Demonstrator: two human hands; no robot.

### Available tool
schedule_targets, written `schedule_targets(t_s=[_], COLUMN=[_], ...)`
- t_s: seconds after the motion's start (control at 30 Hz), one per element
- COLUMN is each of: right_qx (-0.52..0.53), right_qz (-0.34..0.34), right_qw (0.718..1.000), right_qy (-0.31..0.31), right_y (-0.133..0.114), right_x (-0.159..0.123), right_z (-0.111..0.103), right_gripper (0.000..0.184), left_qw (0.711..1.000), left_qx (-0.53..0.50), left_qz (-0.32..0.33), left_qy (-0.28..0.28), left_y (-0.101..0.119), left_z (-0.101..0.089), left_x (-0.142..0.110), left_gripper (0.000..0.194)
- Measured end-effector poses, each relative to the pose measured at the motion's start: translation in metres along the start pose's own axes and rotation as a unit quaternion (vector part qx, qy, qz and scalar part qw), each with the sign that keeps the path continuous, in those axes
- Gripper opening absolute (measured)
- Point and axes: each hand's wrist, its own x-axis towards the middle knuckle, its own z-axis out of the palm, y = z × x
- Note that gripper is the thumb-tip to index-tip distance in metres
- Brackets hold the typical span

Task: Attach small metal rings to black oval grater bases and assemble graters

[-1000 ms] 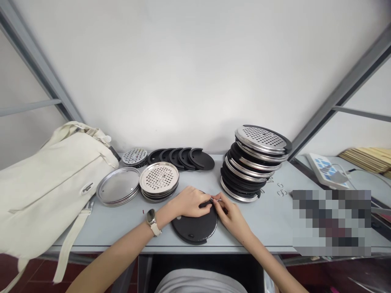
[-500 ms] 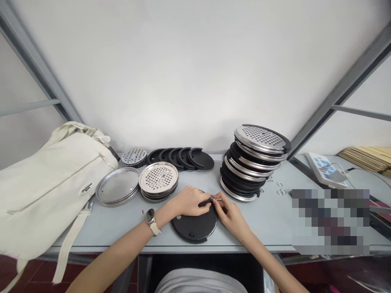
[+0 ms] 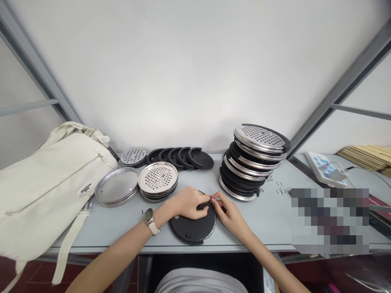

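In front of me near the table's edge is a black round disc with a shiny rim on its right side. My left hand, wearing a watch, lies over its far part, thumb and forefinger closed around a dark raised piece at the far right rim. Right beside it, the fingertips of my right hand pinch at the same spot; whatever is between them is too small to make out. Several small metal rings lie loose to the right.
Left stand perforated metal discs, plain metal lids and smaller perforated plates. Overlapping black discs lie along the wall. A tall leaning stack rises at right. A cream backpack covers the far left.
The black disc has shifted and turned slightly to the left under my hands. Both hands keep their grip at its far right rim, with only small finger movements.
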Motion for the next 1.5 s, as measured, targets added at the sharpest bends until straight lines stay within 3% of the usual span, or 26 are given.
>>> schedule_targets(t_s=[0.43,1.2,1.5], right_qx=[-0.014,-0.003,-0.009], right_qz=[-0.006,-0.017,-0.018], right_qw=[1.0,1.0,1.0], right_qy=[-0.02,0.012,0.002], right_y=[-0.004,-0.0018,-0.0039], right_x=[0.0005,0.0008,0.0002], right_z=[-0.0014,-0.0019,-0.0002], right_gripper=[0.022,0.033,0.024], left_qw=[1.0,0.998,0.998], left_qx=[-0.01,-0.037,-0.041], left_qz=[-0.007,-0.045,-0.047], left_qy=[-0.001,-0.004,-0.003], left_y=[0.0017,0.0013,0.001], left_z=[0.0019,0.0054,0.0068], left_x=[-0.0001,0.0041,0.0041], left_gripper=[0.013,0.014,0.014])
